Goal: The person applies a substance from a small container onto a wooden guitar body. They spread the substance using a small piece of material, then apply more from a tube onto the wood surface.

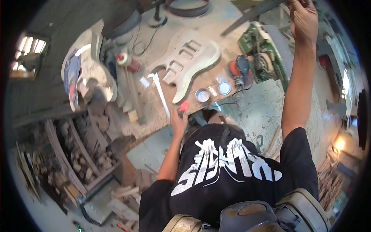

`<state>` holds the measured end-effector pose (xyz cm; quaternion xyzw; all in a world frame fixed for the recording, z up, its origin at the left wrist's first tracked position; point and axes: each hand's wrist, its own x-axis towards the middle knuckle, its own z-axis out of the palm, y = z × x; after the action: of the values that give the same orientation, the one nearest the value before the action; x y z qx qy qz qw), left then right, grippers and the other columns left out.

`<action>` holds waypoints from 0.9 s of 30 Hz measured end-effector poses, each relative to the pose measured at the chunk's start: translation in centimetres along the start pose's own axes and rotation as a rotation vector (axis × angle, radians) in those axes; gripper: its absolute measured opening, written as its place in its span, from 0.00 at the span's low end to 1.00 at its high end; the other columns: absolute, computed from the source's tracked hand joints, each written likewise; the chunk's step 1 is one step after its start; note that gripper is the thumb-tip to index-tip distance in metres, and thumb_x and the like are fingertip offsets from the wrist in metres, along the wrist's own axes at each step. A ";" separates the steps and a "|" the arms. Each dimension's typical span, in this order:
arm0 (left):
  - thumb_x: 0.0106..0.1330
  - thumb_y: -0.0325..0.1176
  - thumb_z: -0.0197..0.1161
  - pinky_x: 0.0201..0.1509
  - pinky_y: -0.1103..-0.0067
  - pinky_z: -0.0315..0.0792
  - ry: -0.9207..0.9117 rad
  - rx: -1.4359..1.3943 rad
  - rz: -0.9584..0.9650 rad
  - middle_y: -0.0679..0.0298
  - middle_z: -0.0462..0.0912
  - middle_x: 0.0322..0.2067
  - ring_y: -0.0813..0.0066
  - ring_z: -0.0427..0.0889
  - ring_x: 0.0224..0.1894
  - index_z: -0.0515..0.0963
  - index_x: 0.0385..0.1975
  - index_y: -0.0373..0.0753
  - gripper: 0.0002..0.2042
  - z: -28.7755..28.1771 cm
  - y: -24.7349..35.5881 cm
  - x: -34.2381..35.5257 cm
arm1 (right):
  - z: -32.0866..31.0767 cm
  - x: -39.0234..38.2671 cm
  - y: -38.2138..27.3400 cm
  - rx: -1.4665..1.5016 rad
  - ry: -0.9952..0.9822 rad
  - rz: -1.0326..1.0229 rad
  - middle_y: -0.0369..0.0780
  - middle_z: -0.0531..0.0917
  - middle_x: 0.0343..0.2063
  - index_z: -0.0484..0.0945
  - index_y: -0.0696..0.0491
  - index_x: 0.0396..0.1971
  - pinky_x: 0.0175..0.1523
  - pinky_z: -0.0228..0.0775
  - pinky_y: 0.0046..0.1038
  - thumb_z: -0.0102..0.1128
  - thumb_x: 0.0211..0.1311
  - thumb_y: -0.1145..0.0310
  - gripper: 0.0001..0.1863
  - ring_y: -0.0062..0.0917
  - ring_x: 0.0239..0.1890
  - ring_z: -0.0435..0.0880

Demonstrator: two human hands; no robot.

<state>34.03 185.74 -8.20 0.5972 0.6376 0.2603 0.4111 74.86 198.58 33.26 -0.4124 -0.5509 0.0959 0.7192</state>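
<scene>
Low over the workbench's near edge, my left hand (pixel 179 121) is closed on a small pinkish-red flat piece (pixel 185 105). My right hand (pixel 304 21) is raised high at the upper right, its fingers pinched at the end of a long dark tapered strip (pixel 251 16) whose tip points toward the bench. Between the hands lies a pale guitar body (pixel 206 50) with cut-out cavities. A white caliper (pixel 160 92) rests beside it, close to my left hand. Near the guitar's lower edge are an opened tin (pixel 202 95), a small tube (pixel 212 91) and a round lid (pixel 224 88).
A green machine (pixel 266 58) and an orange-and-black power tool (pixel 240 66) stand right of the guitar. A red-and-white bottle (pixel 131 63) stands left, near another curved body shape (pixel 92 73). Wooden shelving (pixel 63 154) holds offcuts at lower left.
</scene>
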 end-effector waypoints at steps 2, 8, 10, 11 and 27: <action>0.55 0.30 0.71 0.60 0.63 0.68 0.088 0.118 0.081 0.50 0.78 0.46 0.49 0.76 0.53 0.75 0.53 0.33 0.24 -0.3 0.5 -1.0 | -0.6 -1.4 5.6 -0.144 -0.071 0.058 0.37 0.86 0.36 0.80 0.55 0.40 0.53 0.73 0.23 0.61 0.70 0.72 0.04 0.20 0.42 0.83; 0.50 0.42 0.78 0.59 0.60 0.69 0.140 0.396 0.058 0.45 0.73 0.53 0.46 0.71 0.56 0.75 0.51 0.30 0.32 1.3 1.8 -0.5 | 0.8 -11.6 19.7 -0.147 -0.322 0.071 0.39 0.85 0.52 0.84 0.55 0.46 0.58 0.75 0.27 0.58 0.63 0.84 0.14 0.29 0.52 0.85; 0.50 0.42 0.78 0.58 0.60 0.69 0.162 0.438 -0.006 0.46 0.74 0.51 0.46 0.72 0.55 0.76 0.48 0.30 0.30 2.1 2.1 0.2 | 2.7 -14.3 20.0 -0.563 -0.483 -0.308 0.38 0.85 0.37 0.82 0.51 0.44 0.43 0.78 0.30 0.59 0.65 0.72 0.09 0.31 0.40 0.84; 0.50 0.41 0.78 0.58 0.60 0.69 0.179 0.472 -0.051 0.47 0.75 0.49 0.47 0.72 0.53 0.76 0.45 0.30 0.27 2.4 2.2 0.6 | 3.0 -15.6 20.5 -0.563 -0.485 -0.304 0.38 0.85 0.37 0.82 0.51 0.44 0.43 0.78 0.30 0.59 0.65 0.72 0.09 0.31 0.40 0.84; 0.53 0.20 0.72 0.39 0.68 0.76 0.268 0.135 0.181 0.56 0.82 0.32 0.56 0.82 0.34 0.75 0.28 0.35 0.10 0.2 3.2 -0.5 | 3.2 -23.8 27.6 -1.047 -0.797 0.394 0.52 0.81 0.47 0.83 0.54 0.46 0.53 0.76 0.43 0.60 0.61 0.71 0.14 0.46 0.48 0.83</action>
<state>35.90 185.74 -5.54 0.6384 0.6465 0.3300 0.2561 71.87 203.80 -2.83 -0.7315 -0.6618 0.0907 0.1368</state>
